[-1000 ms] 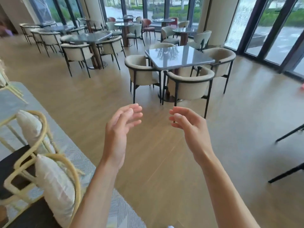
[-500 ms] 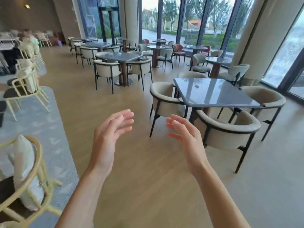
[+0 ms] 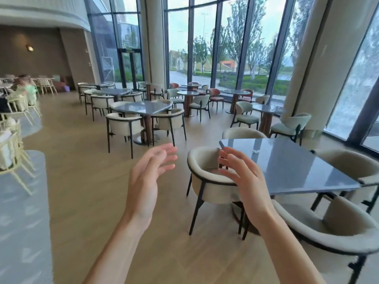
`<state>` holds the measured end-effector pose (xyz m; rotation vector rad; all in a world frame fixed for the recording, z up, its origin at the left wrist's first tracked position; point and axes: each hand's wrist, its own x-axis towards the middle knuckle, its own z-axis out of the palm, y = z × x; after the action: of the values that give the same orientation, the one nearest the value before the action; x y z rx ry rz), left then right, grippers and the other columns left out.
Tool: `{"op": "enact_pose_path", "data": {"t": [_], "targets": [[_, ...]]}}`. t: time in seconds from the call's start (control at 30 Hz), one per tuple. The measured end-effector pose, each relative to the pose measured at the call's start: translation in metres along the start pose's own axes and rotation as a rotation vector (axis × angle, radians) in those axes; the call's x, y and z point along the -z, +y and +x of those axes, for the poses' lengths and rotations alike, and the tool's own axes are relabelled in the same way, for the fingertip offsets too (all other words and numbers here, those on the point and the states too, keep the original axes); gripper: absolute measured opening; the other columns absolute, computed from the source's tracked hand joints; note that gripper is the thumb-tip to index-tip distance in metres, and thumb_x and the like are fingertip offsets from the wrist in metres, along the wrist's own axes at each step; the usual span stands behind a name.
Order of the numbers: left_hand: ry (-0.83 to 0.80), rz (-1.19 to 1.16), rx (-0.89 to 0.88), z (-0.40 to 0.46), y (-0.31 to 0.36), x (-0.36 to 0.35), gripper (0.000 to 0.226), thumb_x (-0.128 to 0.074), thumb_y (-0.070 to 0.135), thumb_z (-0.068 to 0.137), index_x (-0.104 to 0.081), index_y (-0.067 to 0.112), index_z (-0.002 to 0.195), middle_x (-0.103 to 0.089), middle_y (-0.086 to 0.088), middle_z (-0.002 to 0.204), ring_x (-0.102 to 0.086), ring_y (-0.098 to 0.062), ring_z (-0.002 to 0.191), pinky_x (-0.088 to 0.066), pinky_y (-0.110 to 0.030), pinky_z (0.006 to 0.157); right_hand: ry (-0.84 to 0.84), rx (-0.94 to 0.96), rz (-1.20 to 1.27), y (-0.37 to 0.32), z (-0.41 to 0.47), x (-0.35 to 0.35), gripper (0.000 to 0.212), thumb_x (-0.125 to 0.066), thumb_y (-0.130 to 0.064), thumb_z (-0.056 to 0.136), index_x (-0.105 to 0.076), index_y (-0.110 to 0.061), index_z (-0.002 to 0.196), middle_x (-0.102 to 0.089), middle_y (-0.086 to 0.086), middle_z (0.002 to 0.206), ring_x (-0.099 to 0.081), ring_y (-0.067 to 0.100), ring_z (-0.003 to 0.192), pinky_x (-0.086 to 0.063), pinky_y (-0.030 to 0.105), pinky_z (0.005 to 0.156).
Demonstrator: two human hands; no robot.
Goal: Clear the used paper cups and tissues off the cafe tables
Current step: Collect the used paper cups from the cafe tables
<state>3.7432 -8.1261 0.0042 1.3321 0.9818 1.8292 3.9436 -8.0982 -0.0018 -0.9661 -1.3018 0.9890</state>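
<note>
Both hands are up in front and empty, the left hand [image 3: 150, 177] and right hand [image 3: 245, 182] with fingers apart and relaxed. Since a moment ago the view has swung up, and the grey worktop [image 3: 287, 167] now sits close on the right. A small white scrap, maybe a tissue [image 3: 255, 151], lies there. No cups or bins show anywhere.

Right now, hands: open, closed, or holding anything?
Left hand: open, fingers relaxed, holding nothing.
Right hand: open, fingers relaxed, holding nothing.
</note>
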Motion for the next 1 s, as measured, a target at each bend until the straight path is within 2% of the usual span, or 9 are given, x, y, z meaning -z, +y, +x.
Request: {"op": "enact_pose_path", "data": {"t": [0.2, 0.33, 0.53, 0.6, 0.7, 0.87, 1.0], "targets": [[0.017, -0.027, -0.009, 0.17, -0.073, -0.017, 0.041, -0.05, 0.033, 0.09, -0.07, 0.009, 0.115, -0.074, -0.009, 0.115, -0.068, -0.026, 0.111, -0.052, -0.052, 0.102, -0.014, 0.077, 0.024, 0.044, 0.174, -0.026, 0.045, -0.059, -0.053, 0.083, -0.067, -0.034, 0.123, -0.069, -0.009, 0.126, -0.069, 0.006, 0.108, -0.05, 0.048, 0.105], [-0.021, -0.014, -0.014, 0.283, -0.126, -0.033, 0.044, -0.05, 0.034, 0.09, -0.07, 0.007, 0.118, -0.074, -0.01, 0.116, -0.069, -0.026, 0.11, -0.052, -0.052, 0.102, -0.007, 0.149, 0.104, 0.076, 0.298, -0.044, 0.046, -0.057, -0.043, 0.085, -0.066, -0.023, 0.126, -0.069, -0.004, 0.126, -0.066, 0.009, 0.115, -0.054, 0.04, 0.101], [-0.056, 0.021, 0.001, 0.441, -0.187, -0.043, 0.031, -0.046, 0.023, 0.104, -0.069, 0.007, 0.118, -0.075, -0.01, 0.113, -0.07, -0.027, 0.109, -0.051, -0.054, 0.102, -0.009, 0.125, 0.177, 0.105, 0.476, -0.072, 0.045, -0.059, -0.043, 0.085, -0.066, -0.024, 0.124, -0.071, -0.001, 0.122, -0.068, 0.011, 0.111, -0.055, 0.04, 0.099], [-0.042, 0.015, -0.002, 0.491, -0.206, -0.039, 0.034, -0.052, 0.029, 0.098, -0.07, 0.007, 0.117, -0.075, -0.011, 0.112, -0.07, -0.027, 0.109, -0.052, -0.052, 0.1, -0.021, 0.121, 0.172, 0.113, 0.525, -0.084, 0.042, -0.058, -0.043, 0.085, -0.066, -0.025, 0.122, -0.071, -0.002, 0.12, -0.068, 0.011, 0.111, -0.055, 0.039, 0.099], [-0.03, -0.004, -0.026, 0.568, -0.242, -0.031, 0.043, -0.049, 0.035, 0.092, -0.07, 0.007, 0.117, -0.075, -0.011, 0.113, -0.07, -0.028, 0.108, -0.053, -0.051, 0.099, -0.019, 0.129, 0.16, 0.133, 0.596, -0.102, 0.043, -0.057, -0.043, 0.085, -0.066, -0.024, 0.122, -0.072, -0.004, 0.12, -0.068, 0.011, 0.112, -0.055, 0.039, 0.1], [-0.047, -0.051, -0.043, 0.685, -0.318, -0.003, 0.042, -0.048, 0.035, 0.094, -0.069, 0.007, 0.118, -0.074, -0.011, 0.114, -0.069, -0.028, 0.109, -0.053, -0.051, 0.099, 0.008, 0.135, 0.142, 0.182, 0.715, -0.15, 0.032, -0.058, -0.042, 0.083, -0.071, -0.029, 0.11, -0.075, -0.002, 0.112, -0.069, 0.013, 0.111, -0.055, 0.041, 0.099], [-0.039, -0.071, -0.058, 0.789, -0.378, 0.028, 0.036, -0.051, 0.031, 0.09, -0.072, 0.008, 0.108, -0.074, -0.015, 0.11, -0.069, -0.032, 0.107, -0.053, -0.055, 0.098, 0.029, 0.157, 0.092, 0.218, 0.815, -0.198, 0.032, -0.058, -0.043, 0.084, -0.071, -0.03, 0.11, -0.074, -0.003, 0.114, -0.069, 0.012, 0.111, -0.054, 0.041, 0.1]]}}
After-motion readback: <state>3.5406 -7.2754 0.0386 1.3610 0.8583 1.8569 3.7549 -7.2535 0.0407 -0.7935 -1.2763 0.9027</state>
